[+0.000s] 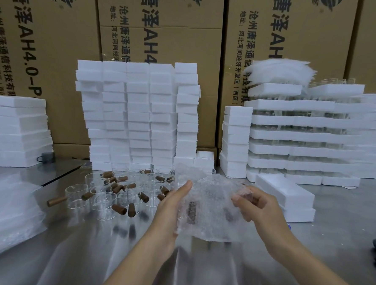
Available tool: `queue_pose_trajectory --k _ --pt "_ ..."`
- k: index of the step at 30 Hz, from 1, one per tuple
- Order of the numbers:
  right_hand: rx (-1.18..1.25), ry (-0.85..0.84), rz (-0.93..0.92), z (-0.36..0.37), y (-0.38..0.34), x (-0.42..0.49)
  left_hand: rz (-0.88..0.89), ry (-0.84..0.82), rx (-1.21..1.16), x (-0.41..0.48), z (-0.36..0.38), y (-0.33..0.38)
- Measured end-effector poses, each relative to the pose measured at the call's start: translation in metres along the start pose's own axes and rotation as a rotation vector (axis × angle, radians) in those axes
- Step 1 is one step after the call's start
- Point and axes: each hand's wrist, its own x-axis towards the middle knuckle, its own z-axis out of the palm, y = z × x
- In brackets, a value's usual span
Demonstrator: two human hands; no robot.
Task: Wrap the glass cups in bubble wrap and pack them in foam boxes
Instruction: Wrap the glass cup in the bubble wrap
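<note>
A sheet of bubble wrap (209, 207) is bundled around glass cups with brown wooden handles, held above the steel table. My left hand (172, 205) lies against the bundle's left side with fingers straight. My right hand (252, 204) grips the right side, fingers curled round the wrap. Several bare glass cups (104, 200) with brown handles stand and lie on the table to the left. A closed white foam box (289, 197) sits just right of my hands.
Tall stacks of white foam boxes (138, 117) line the back, with more at the left (16, 129) and right (315, 137). A pile of bubble wrap sheets (4, 210) lies at the left. Cardboard cartons (172, 31) form the back wall.
</note>
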Motion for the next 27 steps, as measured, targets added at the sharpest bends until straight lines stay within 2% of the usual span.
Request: queue_pose_trajectory --k 5,9,13,17,19,22,27 --pt "-0.006 0.143 -0.052 -0.005 -0.003 0.003 0.029 0.091 0.151 0.000 0.000 -0.005" --pt "0.007 0.168 -0.063 -0.008 -0.007 0.003 -0.013 0.067 0.196 -0.002 0.005 -0.006" --pt "-0.007 0.063 0.073 -0.009 -0.006 0.002 -0.001 0.037 0.192 -0.001 0.004 -0.008" --pt "0.062 -0.165 0.084 -0.004 0.002 0.000 -0.031 -0.018 0.150 -0.003 0.004 -0.005" --pt "0.064 -0.217 0.092 0.000 0.002 -0.003 -0.009 -0.016 0.166 -0.005 0.007 -0.004" --pt "0.093 -0.218 0.096 0.005 0.001 -0.004 -0.006 -0.002 0.208 -0.006 0.006 -0.006" --pt "0.053 -0.107 0.129 0.001 0.002 -0.001 -0.035 -0.021 0.269 -0.007 0.005 -0.011"
